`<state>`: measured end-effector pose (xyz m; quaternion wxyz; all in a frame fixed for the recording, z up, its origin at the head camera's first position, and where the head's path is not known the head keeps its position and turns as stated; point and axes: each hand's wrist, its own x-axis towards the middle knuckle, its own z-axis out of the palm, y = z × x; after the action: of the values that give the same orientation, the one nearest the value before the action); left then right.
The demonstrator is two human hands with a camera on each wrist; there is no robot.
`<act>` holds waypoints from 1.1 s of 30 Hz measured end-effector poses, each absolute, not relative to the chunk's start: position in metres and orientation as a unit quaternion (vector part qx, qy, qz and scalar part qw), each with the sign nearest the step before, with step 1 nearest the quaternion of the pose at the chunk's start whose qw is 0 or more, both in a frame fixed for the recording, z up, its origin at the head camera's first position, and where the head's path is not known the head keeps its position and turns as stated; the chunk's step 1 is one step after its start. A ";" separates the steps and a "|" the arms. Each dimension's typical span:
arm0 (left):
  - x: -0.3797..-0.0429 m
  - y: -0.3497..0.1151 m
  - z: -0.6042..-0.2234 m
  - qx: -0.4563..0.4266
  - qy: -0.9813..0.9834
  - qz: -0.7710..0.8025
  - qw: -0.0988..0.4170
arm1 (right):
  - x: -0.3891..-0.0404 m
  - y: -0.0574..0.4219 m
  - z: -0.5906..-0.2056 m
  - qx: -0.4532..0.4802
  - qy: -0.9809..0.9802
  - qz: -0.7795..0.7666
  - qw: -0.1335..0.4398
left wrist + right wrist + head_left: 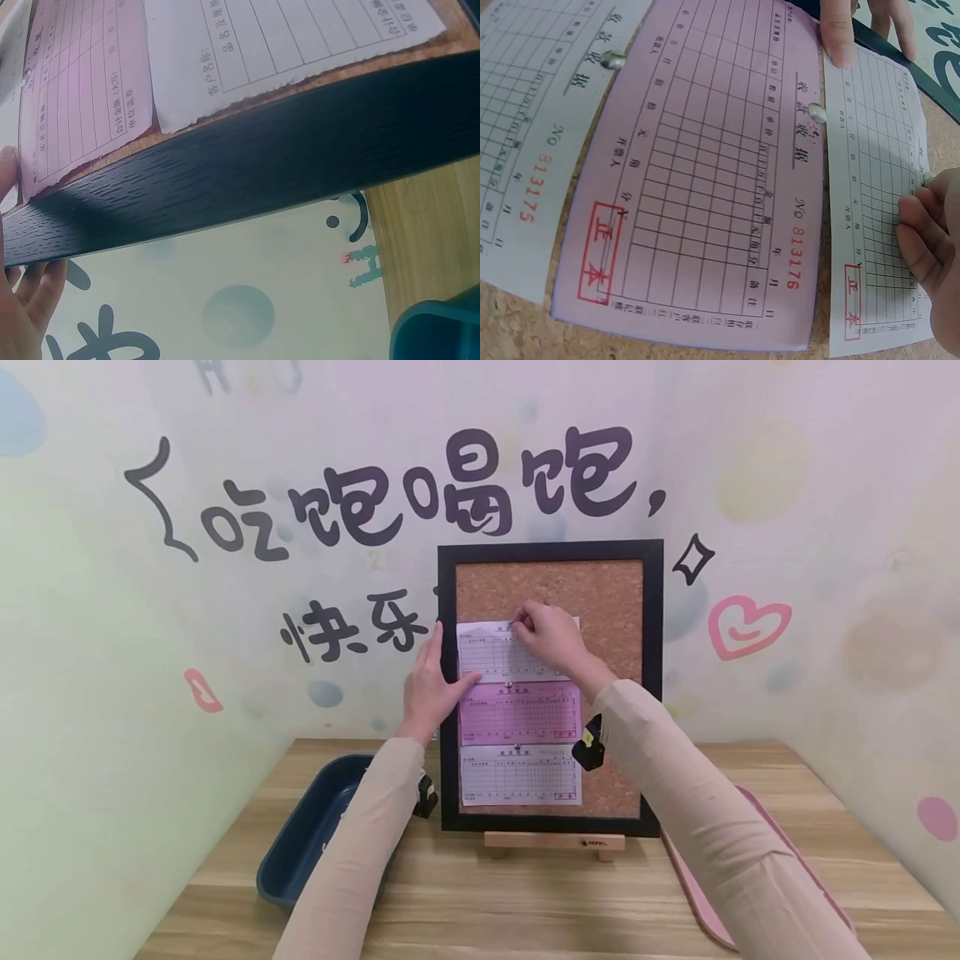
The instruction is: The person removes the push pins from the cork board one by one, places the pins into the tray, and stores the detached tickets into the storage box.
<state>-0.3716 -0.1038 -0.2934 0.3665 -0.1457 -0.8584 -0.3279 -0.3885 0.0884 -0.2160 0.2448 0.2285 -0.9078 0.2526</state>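
Note:
A cork board (611, 610) in a black frame stands upright. My left hand (431, 685) grips the frame's left side, fingers behind it and thumb on the lowest edge of the top white receipt slip (480, 653). At that slip's upper edge, my right hand (553, 635) pinches a small push pin (926, 178), mostly covered by the fingers. Below hangs a pink receipt slip (517, 714), and under that another white receipt slip (517, 777). Silver tacks (817, 113) hold the two lower slips near their top edges.
The board rests on a small wooden easel (553, 842) on a wood-grain table (465, 918). A dark blue tray (300, 835) stands to the left with small pale bits inside. A pink tray (697, 893) lies to the right, partly under the right sleeve.

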 end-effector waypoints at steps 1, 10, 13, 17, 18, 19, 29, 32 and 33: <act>-0.372 -0.104 -0.293 -0.146 -0.858 -0.327 0.368 | -0.389 0.089 -0.215 0.229 -0.909 0.248 0.243; -0.371 -0.104 -0.291 -0.142 -0.866 -0.312 0.364 | -0.389 0.088 -0.210 0.233 -0.921 0.202 0.239; -0.370 -0.104 -0.289 -0.138 -0.872 -0.302 0.360 | -0.389 0.088 -0.209 0.232 -0.924 0.197 0.233; -0.371 -0.106 -0.289 -0.137 -0.873 -0.289 0.368 | -0.389 0.088 -0.209 0.234 -0.924 0.201 0.225; -0.371 -0.107 -0.289 -0.138 -0.872 -0.286 0.371 | -0.389 0.088 -0.209 0.236 -0.924 0.202 0.224; -0.372 -0.108 -0.289 -0.140 -0.872 -0.284 0.375 | -0.389 0.088 -0.209 0.239 -0.923 0.204 0.223; -0.370 -0.115 -0.274 -0.133 -0.879 -0.262 0.376 | -0.389 0.093 -0.213 0.257 -0.913 0.228 0.221; -0.370 -0.115 -0.268 -0.140 -0.878 -0.251 0.383 | -0.387 0.096 -0.214 0.256 -0.914 0.228 0.218; -0.370 -0.116 -0.267 -0.142 -0.879 -0.245 0.385 | -0.386 0.096 -0.215 0.258 -0.913 0.230 0.217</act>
<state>-0.3699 -0.1158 -0.2669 0.3846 -0.1417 -0.8786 -0.2449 -0.3860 0.0962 -0.2145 0.2172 0.2579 -0.9130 0.2296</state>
